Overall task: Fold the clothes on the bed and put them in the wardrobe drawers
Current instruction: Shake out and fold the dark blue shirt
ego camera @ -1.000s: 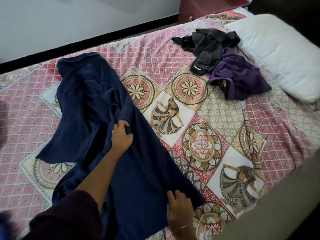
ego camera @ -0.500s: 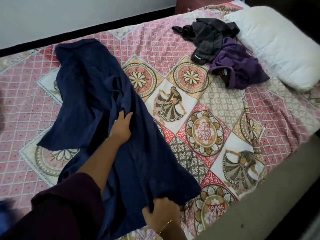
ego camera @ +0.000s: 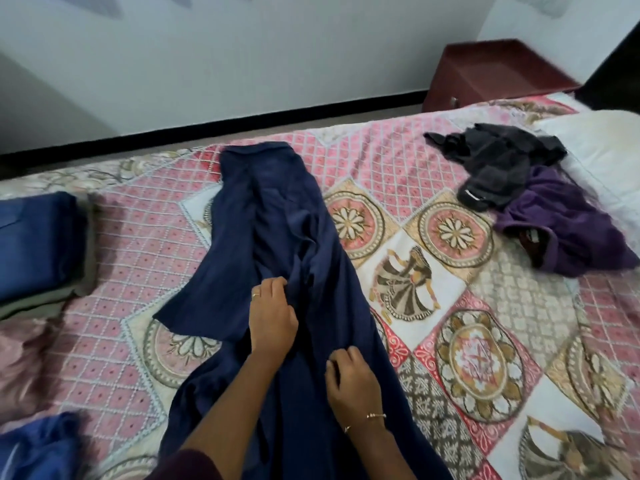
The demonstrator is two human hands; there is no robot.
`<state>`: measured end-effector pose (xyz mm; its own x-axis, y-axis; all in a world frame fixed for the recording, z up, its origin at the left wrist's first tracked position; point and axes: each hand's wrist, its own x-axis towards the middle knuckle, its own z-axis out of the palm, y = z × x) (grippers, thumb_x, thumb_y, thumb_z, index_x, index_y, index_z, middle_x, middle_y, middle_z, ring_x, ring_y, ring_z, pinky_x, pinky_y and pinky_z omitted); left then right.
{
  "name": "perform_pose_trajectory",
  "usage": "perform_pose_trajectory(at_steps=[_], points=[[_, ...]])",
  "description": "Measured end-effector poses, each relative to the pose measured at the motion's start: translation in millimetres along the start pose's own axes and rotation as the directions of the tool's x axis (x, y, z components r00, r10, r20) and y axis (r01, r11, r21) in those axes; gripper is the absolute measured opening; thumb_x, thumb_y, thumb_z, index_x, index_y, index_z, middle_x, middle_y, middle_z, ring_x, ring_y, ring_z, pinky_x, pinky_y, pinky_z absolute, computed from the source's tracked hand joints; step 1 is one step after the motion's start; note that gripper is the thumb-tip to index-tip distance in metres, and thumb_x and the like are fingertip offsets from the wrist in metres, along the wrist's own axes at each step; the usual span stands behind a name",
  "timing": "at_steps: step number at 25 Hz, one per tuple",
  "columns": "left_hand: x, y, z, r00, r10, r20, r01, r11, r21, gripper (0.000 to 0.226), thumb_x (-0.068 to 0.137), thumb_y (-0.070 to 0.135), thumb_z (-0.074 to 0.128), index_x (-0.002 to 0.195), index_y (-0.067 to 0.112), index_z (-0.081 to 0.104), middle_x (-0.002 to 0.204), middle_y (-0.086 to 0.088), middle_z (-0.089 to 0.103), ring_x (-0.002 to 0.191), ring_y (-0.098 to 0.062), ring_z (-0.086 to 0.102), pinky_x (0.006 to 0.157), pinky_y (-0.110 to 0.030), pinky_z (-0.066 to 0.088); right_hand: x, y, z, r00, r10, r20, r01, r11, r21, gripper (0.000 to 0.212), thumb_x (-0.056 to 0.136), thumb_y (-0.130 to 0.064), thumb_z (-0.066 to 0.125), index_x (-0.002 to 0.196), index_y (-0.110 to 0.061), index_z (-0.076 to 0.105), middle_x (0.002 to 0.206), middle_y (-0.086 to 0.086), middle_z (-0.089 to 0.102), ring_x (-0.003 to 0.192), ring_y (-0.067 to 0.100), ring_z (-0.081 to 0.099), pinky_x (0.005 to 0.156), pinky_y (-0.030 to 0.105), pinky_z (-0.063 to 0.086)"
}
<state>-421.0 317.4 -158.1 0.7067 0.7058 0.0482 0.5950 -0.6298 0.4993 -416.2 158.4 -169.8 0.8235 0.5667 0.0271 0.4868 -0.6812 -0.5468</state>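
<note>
A long navy garment (ego camera: 277, 216) lies lengthwise on the patterned bedspread (ego camera: 450, 358), narrowed into a strip with one flap sticking out to the left. My left hand (ego camera: 272, 317) grips a bunched fold at the garment's middle. Just below and to the right of it, my right hand (ego camera: 351, 382) rests on the garment with its fingers curled into the fabric. A crumpled dark grey garment (ego camera: 498, 161) and a purple garment (ego camera: 561, 226) lie unfolded at the far right of the bed.
A folded stack with blue cloth on top (ego camera: 38, 244) sits at the bed's left edge, and more blue cloth (ego camera: 38, 445) shows at the bottom left. A white pillow (ego camera: 606, 150) lies at the far right. A dark red cabinet (ego camera: 491, 74) stands beyond the bed by the wall.
My right hand has carried the garment's lower right edge leftwards over the middle, so the garment is narrower. It now sits close to my left hand. The view has swung up and left.
</note>
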Motion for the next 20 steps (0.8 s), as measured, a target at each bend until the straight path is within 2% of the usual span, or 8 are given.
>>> perform_pose_trajectory(at_steps=[2,5,9,12,14,16,18,20], points=[[13,-5,-2,0.996,-0.084,0.042,0.087,0.994,-0.071,0.036,0.092,-0.001,0.044,0.127,0.000,0.048,0.126,-0.015,0.051,0.112,-0.030,0.049,0.091,-0.031,0.039,28,-2,9,0.999,-0.041,-0.029,0.042,0.998,0.035,0.026,0.082,-0.025,0.038,0.080,-0.014,0.061,0.079,0.001,0.055,0.061,0.015,0.057,0.051,0.015,0.035],[31,-10,3,0.975,-0.087,0.204,0.091,0.996,-0.009,0.042,0.098,0.027,0.044,0.134,0.006,0.044,0.133,-0.009,0.047,0.118,-0.023,0.047,0.092,-0.028,0.038,75,-5,16,0.992,-0.083,-0.094,0.089,0.995,0.054,0.035,0.085,-0.019,0.038,0.098,-0.004,0.066,0.096,0.010,0.059,0.079,0.024,0.062,0.075,0.020,0.041],[48,-10,16,0.960,-0.037,0.278,-0.041,0.962,0.270,0.034,0.096,0.035,0.045,0.119,0.011,0.053,0.126,-0.003,0.050,0.116,-0.020,0.044,0.084,-0.028,0.041,134,-6,20,0.982,-0.185,-0.028,0.184,0.983,-0.017,0.037,0.082,-0.012,0.046,0.111,0.001,0.065,0.113,0.017,0.062,0.099,0.035,0.064,0.073,0.036,0.055],[46,-5,9,0.953,-0.302,-0.006,0.297,0.940,-0.171,0.018,0.098,0.020,0.043,0.095,0.005,0.053,0.090,-0.011,0.063,0.086,-0.028,0.057,0.068,-0.033,0.038,166,-10,19,0.965,-0.233,0.119,0.244,0.965,-0.092,0.045,0.087,-0.026,0.036,0.108,-0.003,0.068,0.109,0.014,0.067,0.101,0.032,0.065,0.069,0.037,0.056],[48,-12,-4,0.806,-0.569,-0.160,0.439,0.758,-0.483,0.020,0.098,0.014,0.043,0.081,0.005,0.049,0.070,-0.007,0.055,0.068,-0.027,0.052,0.061,-0.032,0.032,179,-14,20,0.928,-0.248,0.279,0.300,0.940,-0.161,0.050,0.088,-0.036,0.032,0.106,-0.009,0.070,0.104,0.008,0.068,0.095,0.032,0.066,0.065,0.039,0.055],[54,-20,-17,0.698,-0.676,-0.236,0.456,0.674,-0.581,0.030,0.098,0.018,0.044,0.069,0.008,0.044,0.061,-0.004,0.047,0.059,-0.022,0.045,0.059,-0.031,0.028,186,-22,21,0.890,-0.181,0.420,0.303,0.921,-0.245,0.052,0.095,-0.045,0.023,0.125,-0.018,0.057,0.122,0.004,0.055,0.110,0.028,0.054,0.079,0.042,0.048],[60,-20,-26,0.698,-0.688,-0.200,0.517,0.677,-0.523,0.034,0.095,0.035,0.049,0.072,0.010,0.045,0.064,-0.005,0.050,0.063,-0.025,0.049,0.059,-0.031,0.030,191,-28,26,0.851,-0.066,0.520,0.238,0.932,-0.273,0.048,0.099,-0.047,0.021,0.142,-0.028,0.032,0.138,0.003,0.035,0.124,0.027,0.035,0.091,0.043,0.039],[63,-20,-25,0.718,-0.687,-0.112,0.642,0.716,-0.274,0.040,0.086,0.051,0.057,0.095,0.012,0.050,0.081,-0.006,0.058,0.079,-0.028,0.057,0.063,-0.030,0.035,193,-38,27,0.827,0.021,0.562,0.167,0.945,-0.281,0.053,0.098,-0.051,0.023,0.147,-0.039,0.009,0.143,0.005,0.024,0.126,0.029,0.028,0.094,0.047,0.036]])
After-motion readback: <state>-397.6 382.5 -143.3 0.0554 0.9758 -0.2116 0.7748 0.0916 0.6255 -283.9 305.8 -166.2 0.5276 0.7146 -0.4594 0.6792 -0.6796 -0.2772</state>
